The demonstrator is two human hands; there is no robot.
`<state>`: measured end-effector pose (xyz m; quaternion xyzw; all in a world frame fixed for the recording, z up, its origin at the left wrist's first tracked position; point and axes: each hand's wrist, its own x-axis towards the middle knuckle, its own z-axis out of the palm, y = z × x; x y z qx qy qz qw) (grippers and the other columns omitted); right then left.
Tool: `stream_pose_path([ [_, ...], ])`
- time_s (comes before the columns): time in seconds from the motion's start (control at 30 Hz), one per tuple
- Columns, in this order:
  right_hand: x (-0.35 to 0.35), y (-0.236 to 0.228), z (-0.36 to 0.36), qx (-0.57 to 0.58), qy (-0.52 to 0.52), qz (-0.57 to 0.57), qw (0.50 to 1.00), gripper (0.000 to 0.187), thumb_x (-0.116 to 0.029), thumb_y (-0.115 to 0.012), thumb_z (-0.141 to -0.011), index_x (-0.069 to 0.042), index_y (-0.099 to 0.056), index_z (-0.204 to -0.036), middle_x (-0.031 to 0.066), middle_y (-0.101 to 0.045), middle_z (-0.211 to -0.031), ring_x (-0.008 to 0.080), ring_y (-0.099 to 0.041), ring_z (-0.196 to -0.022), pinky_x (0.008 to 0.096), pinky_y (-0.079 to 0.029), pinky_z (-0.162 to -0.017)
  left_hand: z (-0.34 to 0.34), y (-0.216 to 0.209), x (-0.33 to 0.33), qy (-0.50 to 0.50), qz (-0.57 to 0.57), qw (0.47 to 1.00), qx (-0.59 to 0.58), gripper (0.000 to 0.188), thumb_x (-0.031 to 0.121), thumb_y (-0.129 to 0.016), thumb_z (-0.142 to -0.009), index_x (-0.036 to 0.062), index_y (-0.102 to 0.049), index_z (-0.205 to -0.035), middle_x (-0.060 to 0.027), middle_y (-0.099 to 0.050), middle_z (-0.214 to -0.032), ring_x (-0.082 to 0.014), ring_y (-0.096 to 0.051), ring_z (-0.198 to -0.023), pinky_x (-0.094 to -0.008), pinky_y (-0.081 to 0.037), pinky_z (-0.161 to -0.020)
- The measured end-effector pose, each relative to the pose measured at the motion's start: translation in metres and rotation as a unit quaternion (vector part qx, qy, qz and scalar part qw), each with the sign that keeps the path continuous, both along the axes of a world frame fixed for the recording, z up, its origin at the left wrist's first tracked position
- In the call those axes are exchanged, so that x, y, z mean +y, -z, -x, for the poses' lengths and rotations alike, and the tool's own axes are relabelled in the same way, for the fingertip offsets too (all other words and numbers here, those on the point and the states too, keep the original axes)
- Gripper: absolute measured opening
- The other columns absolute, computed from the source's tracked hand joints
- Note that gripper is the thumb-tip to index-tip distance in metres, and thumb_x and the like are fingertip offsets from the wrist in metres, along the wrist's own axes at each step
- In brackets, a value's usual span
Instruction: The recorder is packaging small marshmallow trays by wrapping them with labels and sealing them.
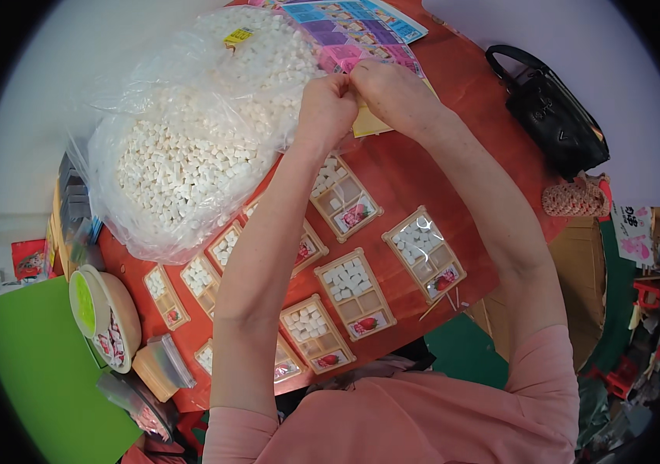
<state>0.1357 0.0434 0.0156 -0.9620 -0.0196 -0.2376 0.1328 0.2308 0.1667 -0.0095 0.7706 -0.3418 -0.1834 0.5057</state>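
Both hands are stretched out to the far side of the table, their fingertips together. My left hand (325, 107) is closed, thumb against the curled fingers. My right hand (393, 87) is closed in a pinch right beside it. What they grip between them is too hidden to make out. Colourful printed sheets (392, 19) in blue, purple and pink lie just beyond and under the hands. To the left sits a large clear plastic bag (191, 166) full of small white pieces. Nearer me are several compartment trays (355, 298) with white pieces and strawberry-printed packets; one tray (425, 251) is under clear film.
A black handbag (554, 116) and a woven pouch (577, 196) stand at the table's right edge. At the left edge are a bowl (130, 298) with small packets, a green-lined bowl (82, 303) and stacked plastic pouches (166, 363). Thin sticks (442, 305) lie near the front edge.
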Motion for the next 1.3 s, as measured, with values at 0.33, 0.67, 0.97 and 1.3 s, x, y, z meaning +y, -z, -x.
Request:
stream_pose_path([
  [0.33, -0.007, 0.015, -0.006, -0.051, 0.042, -0.114, 0.991, 0.009, -0.009, -0.066, -0.085, 0.0, -0.063, -0.084, 0.016, -0.067, -0.083, 0.029, -0.067, -0.076, 0.0383, -0.054, -0.069, 0.011, 0.01, -0.006, -0.033, 0.08, 0.992, 0.093, 0.02, 0.005, -0.059, -0.087, -0.0006, -0.074, -0.098, -0.021, -0.071, -0.078, -0.0264, -0.07, -0.067, -0.039, -0.054, -0.067],
  [0.67, -0.049, 0.007, 0.018, -0.118, 0.093, -0.238, 0.959, 0.015, -0.014, -0.067, -0.088, 0.0, -0.07, -0.092, 0.013, -0.071, -0.088, 0.0221, -0.069, -0.08, 0.0329, -0.055, -0.074, 0.012, 0.024, -0.032, -0.175, 0.075, 0.982, 0.005, 0.021, 0.011, -0.06, -0.088, -0.0022, -0.075, -0.096, -0.0217, -0.071, -0.078, -0.0292, -0.071, -0.07, -0.0393, -0.054, -0.068],
  [0.97, -0.02, 0.017, -0.006, -0.05, 0.004, -0.103, 0.993, 0.01, -0.005, -0.063, -0.088, 0.002, -0.063, -0.096, 0.0162, -0.065, -0.097, 0.0346, -0.065, -0.092, 0.0404, -0.052, -0.079, 0.019, 0.043, -0.031, -0.091, 0.203, 0.967, 0.125, 0.02, 0.006, -0.058, -0.092, 0.0012, -0.074, -0.103, -0.0094, -0.069, -0.073, -0.012, -0.058, -0.063, -0.0303, -0.048, -0.063],
  [1.3, -0.019, 0.055, -0.008, -0.128, 0.085, -0.321, 0.935, 0.011, -0.008, -0.061, -0.09, 0.001, -0.066, -0.092, 0.0143, -0.067, -0.091, 0.0293, -0.067, -0.083, 0.038, -0.053, -0.074, 0.018, 0.028, -0.017, -0.108, 0.154, 0.949, 0.253, 0.019, 0.005, -0.06, -0.091, -0.0052, -0.071, -0.103, -0.0102, -0.073, -0.081, -0.0136, -0.068, -0.071, -0.0305, -0.052, -0.064],
])
